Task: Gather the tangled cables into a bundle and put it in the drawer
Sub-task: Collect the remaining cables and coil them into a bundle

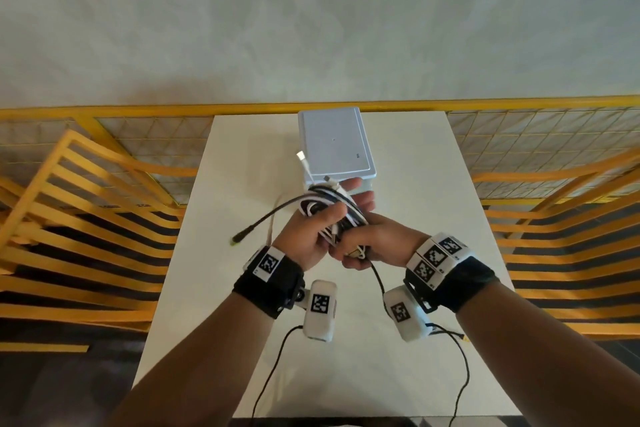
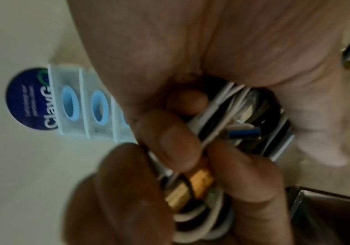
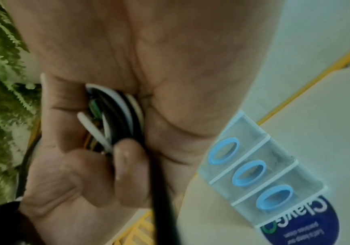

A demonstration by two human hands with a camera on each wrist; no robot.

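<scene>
Above the white table [image 1: 415, 218], both hands hold one bundle of black and white cables [image 1: 327, 206]. My left hand [image 1: 322, 222] grips it from the left, fingers curled over the coils. My right hand [image 1: 365, 208] wraps it from the right and behind. A black cable end with a green tip [image 1: 238, 240] sticks out to the left, and a white plug [image 1: 300, 156] points up. The wrist views show the coils [image 2: 239, 116] [image 3: 117, 107] pressed into each palm, with a yellow plug [image 2: 200, 181] among them. Just behind stands the pale drawer unit [image 1: 336, 146]; its blue ring handles [image 3: 249, 173] face me.
Yellow slatted chairs [image 1: 79, 218] [image 1: 568, 225] flank the table, and a yellow mesh fence [image 1: 156, 135] runs behind it. Thin black leads [image 1: 273, 367] hang from the wrist cameras over the near table edge. A round dark blue sticker [image 2: 31, 99] lies beside the drawer unit.
</scene>
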